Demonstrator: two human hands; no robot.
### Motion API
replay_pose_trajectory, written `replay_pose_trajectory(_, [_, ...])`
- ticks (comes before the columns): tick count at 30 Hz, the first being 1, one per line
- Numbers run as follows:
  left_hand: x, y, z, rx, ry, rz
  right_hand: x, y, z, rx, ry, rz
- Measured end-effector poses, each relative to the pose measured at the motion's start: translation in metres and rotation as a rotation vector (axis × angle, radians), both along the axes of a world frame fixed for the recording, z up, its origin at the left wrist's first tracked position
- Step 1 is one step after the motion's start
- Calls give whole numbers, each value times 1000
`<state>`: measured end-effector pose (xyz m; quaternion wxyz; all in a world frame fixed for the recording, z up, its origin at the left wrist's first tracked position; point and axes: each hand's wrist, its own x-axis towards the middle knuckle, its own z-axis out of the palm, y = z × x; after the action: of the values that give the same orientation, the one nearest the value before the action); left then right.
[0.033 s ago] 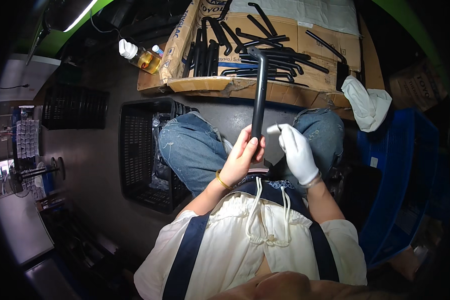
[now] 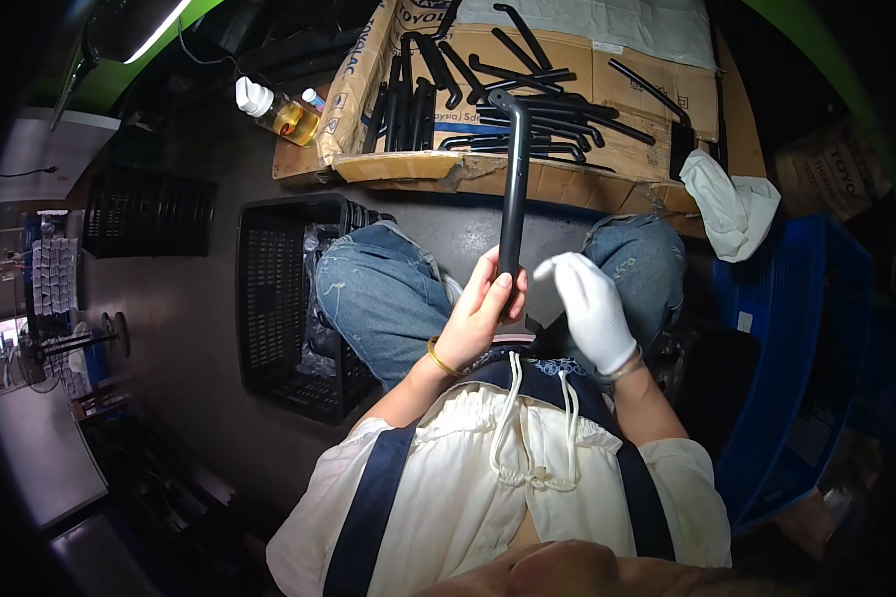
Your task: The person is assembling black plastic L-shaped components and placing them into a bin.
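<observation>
A black tube-like bar [image 2: 515, 194] with a bent, flattened upper end stands nearly upright before me. My left hand [image 2: 483, 306], bare and wearing a yellow bangle, is closed around its lower part, thumb on the front. Just right of the bar and apart from it is my right hand [image 2: 592, 310] in a white glove. Its fingers are bent and pressed together toward the bar; whether they hold something small is hidden. Beyond my knees, similar black bars [image 2: 538, 119] lie in a loose pile on a cardboard-lined surface [image 2: 627, 159].
A black plastic crate [image 2: 274, 308] with clear plastic wrapping stands by my left knee. A blue crate [image 2: 796, 368] is at my right. White cloth [image 2: 732, 204] hangs over the cardboard's right corner; a spray bottle [image 2: 287, 117] with yellow liquid stands at its left.
My right hand's fingers have gone from a pointing index finger to bending together, and the hand has shifted slightly. The bar in my left hand has tilted a little to the left.
</observation>
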<state>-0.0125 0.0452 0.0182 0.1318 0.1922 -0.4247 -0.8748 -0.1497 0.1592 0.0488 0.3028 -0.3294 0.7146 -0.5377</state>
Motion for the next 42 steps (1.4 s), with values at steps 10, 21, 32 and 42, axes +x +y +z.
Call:
replay_pose_trajectory(10, [2,-3,14,-258,-48,-69,15,2,15,237,388,196])
replay_pose_trajectory(21, [2,7,12,-496,-144,-33,12,3,12,241,410,298])
replay_pose_trajectory(32, [1,10,-1,-157,-71,58,17,2,15,232,451,193])
replay_pose_trajectory(42, [35,5,-16,-641,-248,-298,-76,-11,18,19,162,-178])
